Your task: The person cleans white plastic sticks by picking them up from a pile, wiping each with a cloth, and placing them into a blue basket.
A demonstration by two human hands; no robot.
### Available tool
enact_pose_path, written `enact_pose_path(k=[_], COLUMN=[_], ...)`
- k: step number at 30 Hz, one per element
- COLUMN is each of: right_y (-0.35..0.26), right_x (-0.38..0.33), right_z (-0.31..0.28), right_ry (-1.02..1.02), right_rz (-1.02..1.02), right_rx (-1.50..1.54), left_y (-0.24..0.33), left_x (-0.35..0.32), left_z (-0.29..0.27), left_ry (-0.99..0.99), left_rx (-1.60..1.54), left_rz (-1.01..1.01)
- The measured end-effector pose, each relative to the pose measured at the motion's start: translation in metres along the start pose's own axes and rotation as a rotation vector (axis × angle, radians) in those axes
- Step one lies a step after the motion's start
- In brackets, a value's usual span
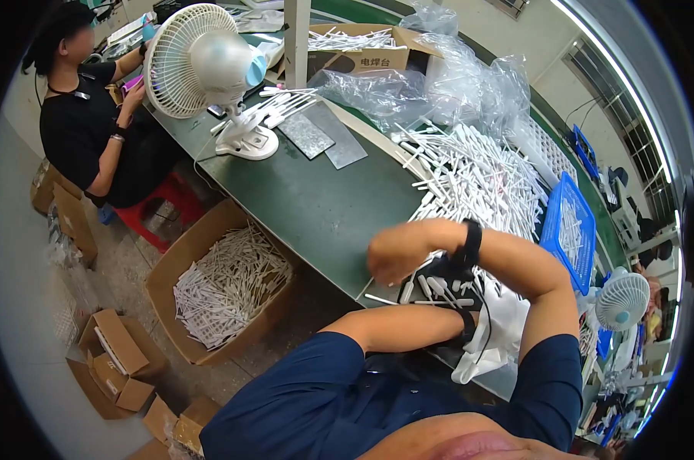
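Note:
My right hand (402, 251) reaches leftward over the front edge of the green table, blurred, its fingers pointing down and not clear enough to read. A black band with a small dark device sits on that wrist. My left forearm (412, 328) crosses below it toward the right. Past its black wristband the left hand is lost against white cloth (508, 318), so its fingers do not show. Several white plastic sticks with thicker ends (439, 290) lie between the two arms. A large heap of similar white sticks (481, 172) spreads behind my right forearm.
A white fan (201, 65) stands by two grey metal plates (324, 138). A carton of sticks (285, 280) sits on the floor at left; another carton (354, 57) and clear plastic bags (469, 84) lie behind. A blue basket (580, 264) is at right. A co-worker (78, 130) sits far left.

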State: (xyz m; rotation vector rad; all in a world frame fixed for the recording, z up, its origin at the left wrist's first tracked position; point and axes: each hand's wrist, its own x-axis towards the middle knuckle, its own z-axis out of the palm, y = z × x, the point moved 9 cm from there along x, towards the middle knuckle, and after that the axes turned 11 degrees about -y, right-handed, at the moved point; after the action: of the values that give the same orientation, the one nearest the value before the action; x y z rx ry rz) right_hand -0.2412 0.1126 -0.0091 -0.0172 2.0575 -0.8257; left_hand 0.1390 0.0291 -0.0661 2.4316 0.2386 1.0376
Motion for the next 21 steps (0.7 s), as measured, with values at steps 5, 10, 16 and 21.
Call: enact_pose_path(k=[5, 10, 16, 21], right_y=[-0.015, -0.018, 0.001, 0.036], right_x=[0.021, 0.006, -0.012, -0.094], right_z=[0.037, 0.04, 0.026, 0.038], right_ry=[-0.04, 0.205, 0.49, 0.847], right_rz=[0.17, 0.19, 0.292, 0.454], right_rx=[0.291, 0.255, 0.025, -0.021], left_y=[0.019, 0.016, -0.025, -0.013], left_x=[-0.008, -0.033, 0.069, -0.031], left_z=[-0.001, -0.034, -0.037, -0.048], left_ry=[-0.007, -0.05, -0.046, -0.096], left_rx=[-0.251, -0.527, -0.978, -1.435], left_rz=[-0.071, -0.12, -0.295, -0.508])
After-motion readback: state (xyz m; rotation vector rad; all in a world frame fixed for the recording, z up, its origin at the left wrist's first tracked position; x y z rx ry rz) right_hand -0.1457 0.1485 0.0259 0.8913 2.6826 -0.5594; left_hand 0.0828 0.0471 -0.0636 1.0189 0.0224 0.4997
